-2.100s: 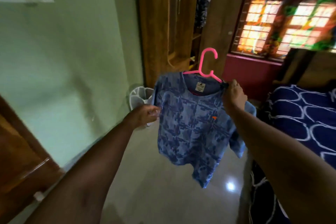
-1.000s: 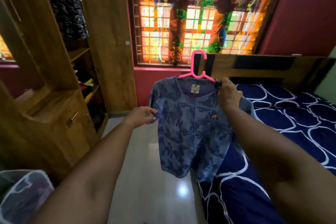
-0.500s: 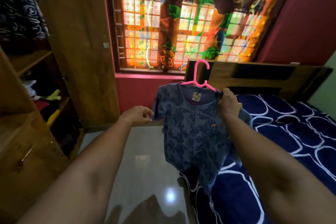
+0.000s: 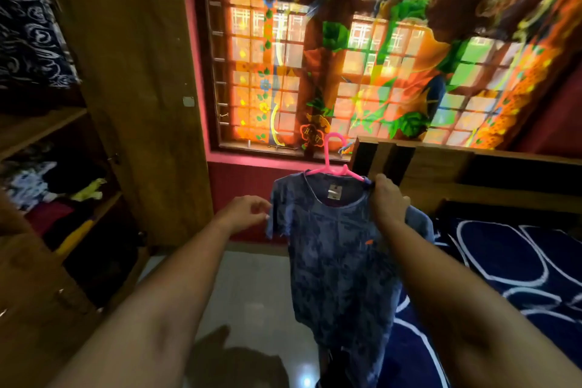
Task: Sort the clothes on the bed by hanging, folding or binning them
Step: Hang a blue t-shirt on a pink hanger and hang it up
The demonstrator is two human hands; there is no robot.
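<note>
Shirt [image 4: 340,255] sat on hanger [image 4: 330,164]; right hand [image 4: 389,198] gripped its shoulder. Left hand [image 4: 245,211] was at the sleeve, hold unclear. Not yet hung in wardrobe [image 4: 135,72], left.

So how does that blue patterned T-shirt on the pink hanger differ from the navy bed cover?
The blue patterned T-shirt, gripped at its shoulder by the right hand, hangs upright on the pink plastic hanger; the navy bed cover lies flat. The T-shirt is paler with a blotchy print; the bed cover is darker with white loops. Both are blue cloth.
</note>
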